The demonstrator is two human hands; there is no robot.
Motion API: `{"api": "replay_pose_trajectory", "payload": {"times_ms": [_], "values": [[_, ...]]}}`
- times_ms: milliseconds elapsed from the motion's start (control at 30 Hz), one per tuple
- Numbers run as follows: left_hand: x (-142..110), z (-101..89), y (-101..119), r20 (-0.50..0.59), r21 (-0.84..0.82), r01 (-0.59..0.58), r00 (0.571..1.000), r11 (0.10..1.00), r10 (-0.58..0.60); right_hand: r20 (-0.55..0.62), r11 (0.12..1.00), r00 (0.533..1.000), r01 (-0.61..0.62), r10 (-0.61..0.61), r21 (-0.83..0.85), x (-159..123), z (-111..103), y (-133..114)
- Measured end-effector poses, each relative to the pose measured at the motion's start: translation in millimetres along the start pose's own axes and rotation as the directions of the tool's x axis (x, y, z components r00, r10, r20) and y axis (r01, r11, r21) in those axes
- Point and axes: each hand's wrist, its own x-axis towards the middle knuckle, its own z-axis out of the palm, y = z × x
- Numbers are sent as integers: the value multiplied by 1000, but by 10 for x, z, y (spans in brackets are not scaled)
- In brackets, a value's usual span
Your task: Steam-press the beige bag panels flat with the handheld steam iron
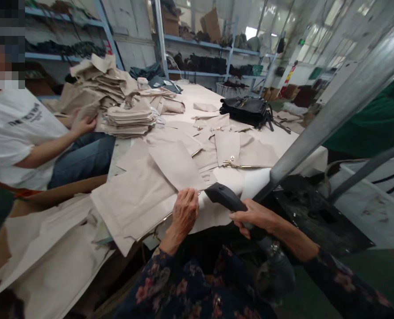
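Blue steel shelving (197, 73) lines the workroom behind a long desk (285, 144) laid with pale sheeting. Inspection at the operator's station: the right hand (253, 217) has its fingers (246, 219) closed around the handle of a black handheld tool (223, 197), type undetermined. The tool's long axis runs from lower right to upper left, its nose directed at a beige panel (170, 195) and ending just beside the left hand (183, 212). That hand's fingers curl down onto the panel's near edge; whether they pinch it cannot be determined. The panel lies flat on the desk, overlapping others. Ahead of the fingers, further beige panels (197, 150) lie loose, some carrying gold-coloured metal fittings (230, 164). Farther off, beyond the fingers, stacked bundles of similar pieces (129, 122) stand squared in piles, so part of the material is gathered and part remains spread out. A co-worker's hand (82, 126) rests at the stacks. A black bag (246, 110) sits on the far side of the desk.
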Motion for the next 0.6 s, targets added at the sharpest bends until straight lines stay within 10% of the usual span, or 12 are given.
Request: {"api": "replay_pose_trajectory", "payload": {"times_ms": [300,600], "values": [[5,-30,-17,14,-47,0,1000,999,0,-28,1000,1000,-3,2,-23,391,-43,-116],[-9,-6,-14,2,-69,21,1000,997,-21,-85,995,993,74,-80,-73,74,-235,-208]]}}
